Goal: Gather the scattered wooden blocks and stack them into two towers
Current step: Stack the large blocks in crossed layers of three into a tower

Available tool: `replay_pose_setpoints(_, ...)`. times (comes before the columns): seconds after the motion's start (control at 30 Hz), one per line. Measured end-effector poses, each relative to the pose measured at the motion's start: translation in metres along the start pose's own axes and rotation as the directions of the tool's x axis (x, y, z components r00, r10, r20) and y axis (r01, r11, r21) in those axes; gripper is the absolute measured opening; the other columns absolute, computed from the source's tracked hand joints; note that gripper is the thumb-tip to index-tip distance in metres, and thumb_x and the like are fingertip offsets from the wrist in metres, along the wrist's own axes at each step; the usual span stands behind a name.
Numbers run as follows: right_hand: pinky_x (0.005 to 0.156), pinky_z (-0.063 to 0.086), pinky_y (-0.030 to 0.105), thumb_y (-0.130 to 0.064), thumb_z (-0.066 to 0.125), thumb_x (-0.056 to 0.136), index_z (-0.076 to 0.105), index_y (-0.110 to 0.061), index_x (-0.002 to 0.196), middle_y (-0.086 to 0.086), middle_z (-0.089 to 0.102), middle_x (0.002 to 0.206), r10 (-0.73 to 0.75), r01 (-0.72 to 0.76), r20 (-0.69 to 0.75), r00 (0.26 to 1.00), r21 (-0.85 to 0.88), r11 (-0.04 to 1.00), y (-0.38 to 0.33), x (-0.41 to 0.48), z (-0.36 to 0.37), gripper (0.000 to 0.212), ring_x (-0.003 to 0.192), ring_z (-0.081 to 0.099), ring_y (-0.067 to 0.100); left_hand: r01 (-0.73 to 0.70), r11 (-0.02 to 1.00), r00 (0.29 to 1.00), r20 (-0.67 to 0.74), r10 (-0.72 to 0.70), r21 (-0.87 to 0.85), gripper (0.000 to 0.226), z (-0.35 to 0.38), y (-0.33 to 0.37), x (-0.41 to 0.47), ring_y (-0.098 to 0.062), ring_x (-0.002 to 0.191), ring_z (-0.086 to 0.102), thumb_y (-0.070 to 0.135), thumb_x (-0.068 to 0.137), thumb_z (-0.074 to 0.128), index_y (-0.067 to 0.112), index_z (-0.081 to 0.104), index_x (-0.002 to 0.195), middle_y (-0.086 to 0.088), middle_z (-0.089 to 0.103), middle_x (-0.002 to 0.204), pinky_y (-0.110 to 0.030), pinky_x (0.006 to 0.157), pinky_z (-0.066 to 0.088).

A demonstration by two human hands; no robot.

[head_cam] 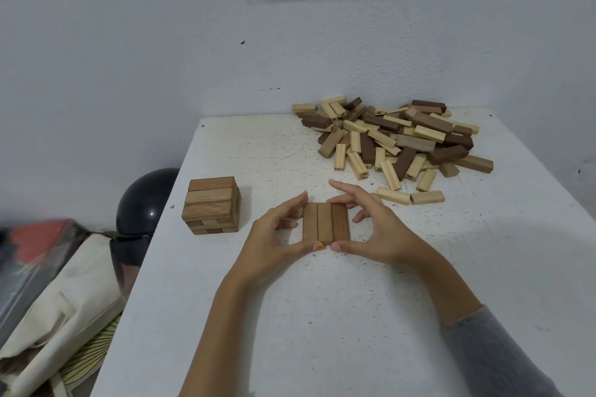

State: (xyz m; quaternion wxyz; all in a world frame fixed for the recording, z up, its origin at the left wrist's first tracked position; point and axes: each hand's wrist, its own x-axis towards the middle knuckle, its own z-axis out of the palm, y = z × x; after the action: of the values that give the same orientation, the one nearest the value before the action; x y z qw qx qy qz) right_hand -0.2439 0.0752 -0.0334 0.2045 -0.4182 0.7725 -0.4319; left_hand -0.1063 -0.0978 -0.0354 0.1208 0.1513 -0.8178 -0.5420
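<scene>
Block row (pixel 325 223), left hand (pixel 274 237), right hand (pixel 379 229) pinching its ends

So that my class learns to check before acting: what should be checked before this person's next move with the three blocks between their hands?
1. Row of three blocks lies flat on the table, sides touching: ok.
2. Near ends of the row flush: ok.
3. Far ends flush: cannot tell; the right hand's fingers cover part of them.
4. Left hand and right hand both hold the row: ok.
5. First tower stands straight, apart from the row: ok.
6. Pile has blocks left for the next layer: ok.
</scene>
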Motion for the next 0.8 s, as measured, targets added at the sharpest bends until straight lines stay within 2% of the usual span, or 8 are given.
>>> replay_pose_setpoints(0.5, 0.084, 0.038, 0.009, -0.03, 0.087, 0.067, 0.025, -0.048, 0.144, -0.022, 0.052, 0.13, -0.001, 0.001, -0.005, 1.0, 0.005, 1.0, -0.0013, -0.0001, 0.0008, 0.1, 0.119, 0.041, -0.001, 0.004, 1.0, 1.0, -0.007, -0.004, 0.021, 0.082, 0.0, 0.0004, 0.0, -0.006, 0.112, 0.054, 0.02, 0.067, 0.088, 0.027, 0.05, 0.139, 0.005, 0.061, 0.123, -0.014, 0.092, 0.044)
replay_pose_setpoints(0.8, 0.084, 0.039, 0.01, -0.034, 0.087, 0.067, 0.03, -0.049, 0.141, -0.025, 0.053, 0.126, -0.003, 0.003, -0.012, 1.0, -0.006, 1.0, 0.001, 0.0008, 0.0016, 0.094, 0.12, 0.042, 0.0, 0.009, 0.999, 1.0, -0.004, -0.008, 0.034, 0.081, -0.0001, 0.0012, -0.0003, -0.005, 0.113, 0.054, 0.02, 0.067, 0.088, 0.028, 0.051, 0.139, 0.006, 0.06, 0.125, -0.014, 0.092, 0.044)
